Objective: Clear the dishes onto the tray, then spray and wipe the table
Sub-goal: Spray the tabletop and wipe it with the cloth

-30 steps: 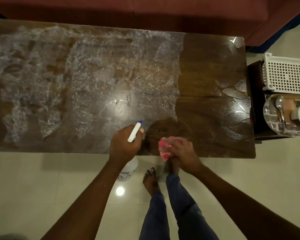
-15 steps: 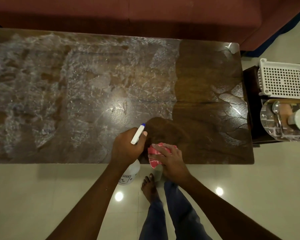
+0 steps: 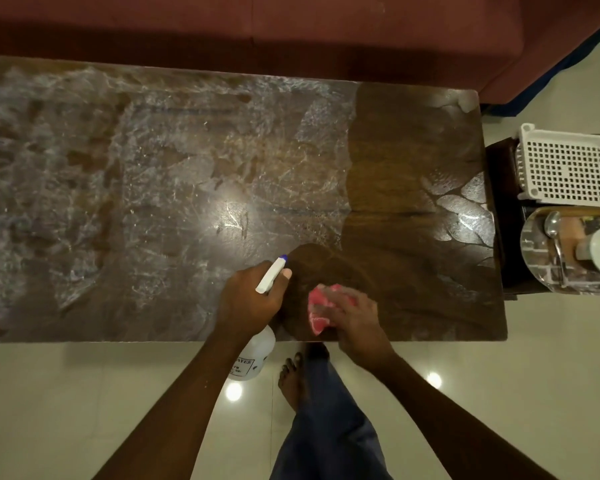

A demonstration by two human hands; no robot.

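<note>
On glossy wood table [image 3: 413, 140], crumpled pink cloth [image 3: 317, 311].

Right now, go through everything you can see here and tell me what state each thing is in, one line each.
Table: left part filmed with whitish spray, right part mostly wiped dark.
Spray bottle: in the left hand grip, nozzle pointing over the table.
Pink cloth: pressed on the table under the right hand.
Clear tray: loaded with dishes, off the table.
White basket: empty.

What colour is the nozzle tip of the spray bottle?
Blue, on a white spray bottle in the left hand; the head view shows it.
</note>
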